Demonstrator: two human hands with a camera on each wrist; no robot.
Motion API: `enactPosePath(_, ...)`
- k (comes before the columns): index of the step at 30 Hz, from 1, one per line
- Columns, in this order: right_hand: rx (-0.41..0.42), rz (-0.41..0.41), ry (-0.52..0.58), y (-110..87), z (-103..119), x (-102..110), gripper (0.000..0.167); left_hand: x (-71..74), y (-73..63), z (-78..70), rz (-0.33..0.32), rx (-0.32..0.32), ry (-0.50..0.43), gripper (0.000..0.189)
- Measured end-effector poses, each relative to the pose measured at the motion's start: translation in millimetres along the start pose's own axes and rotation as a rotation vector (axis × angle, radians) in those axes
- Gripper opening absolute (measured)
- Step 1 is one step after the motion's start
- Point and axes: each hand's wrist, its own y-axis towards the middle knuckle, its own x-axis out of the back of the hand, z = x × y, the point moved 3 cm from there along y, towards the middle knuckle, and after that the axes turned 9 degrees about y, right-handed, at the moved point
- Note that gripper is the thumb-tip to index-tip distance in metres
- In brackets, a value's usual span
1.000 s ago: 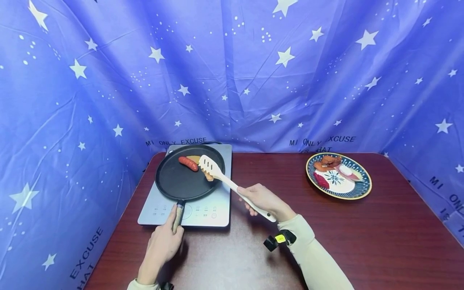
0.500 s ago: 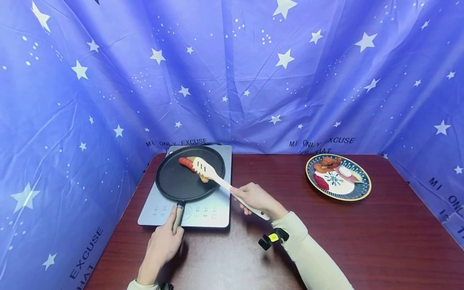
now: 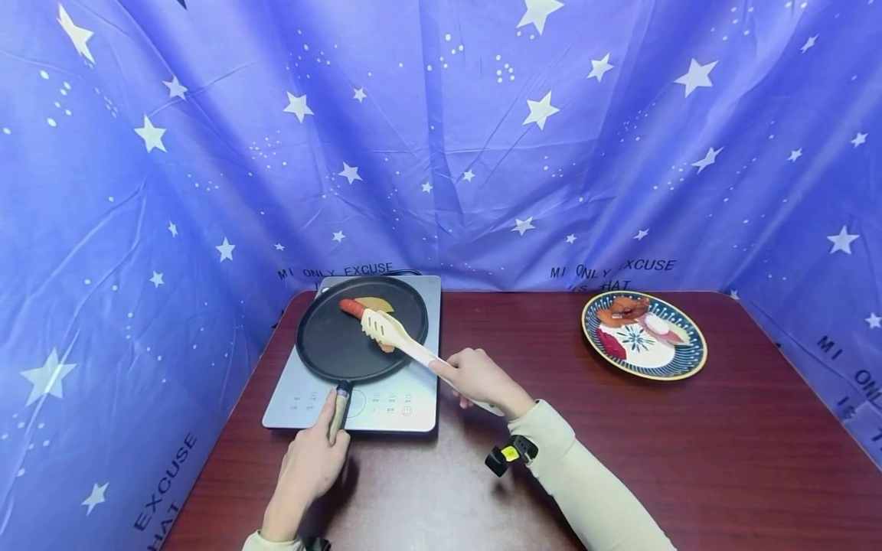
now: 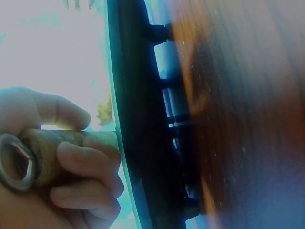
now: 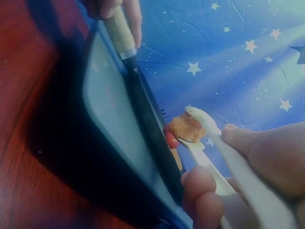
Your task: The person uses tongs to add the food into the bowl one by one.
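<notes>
Since a second ago, our right hand (image 3: pixel 482 380) has shifted the white tongs (image 3: pixel 412 348) leftward over the black pan (image 3: pixel 327 344); it grips them with a browned piece of food (image 5: pixel 186 128) between their ends, near the red sausage (image 3: pixel 352 308). Our left hand (image 3: pixel 313 459) holds the handle (image 3: pixel 338 417) of the pan, which sits on the silver cooktop (image 3: pixel 413 413).

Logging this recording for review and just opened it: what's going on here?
A person's left hand grips the handle of a black pan on a flat cooktop. The right hand holds white tongs closed around a browned piece of food over the pan. A red sausage and a flat yellowish piece are in the pan. A patterned plate to the right already holds several foods.
</notes>
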Motion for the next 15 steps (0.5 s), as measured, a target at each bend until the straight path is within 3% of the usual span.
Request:
enactPosePath(8,-0.01,-0.034,-0.153,-0.1,5.2,-7.3,0.046,-0.9,0.2,0.5,0.001,0.001,0.006,0.07)
enactPosePath(15,0.042,-0.068,-0.328,6.9,10.3,-10.3,0.046,-0.8,0.8,0.9,-0.014,-0.009,-0.001,0.07)
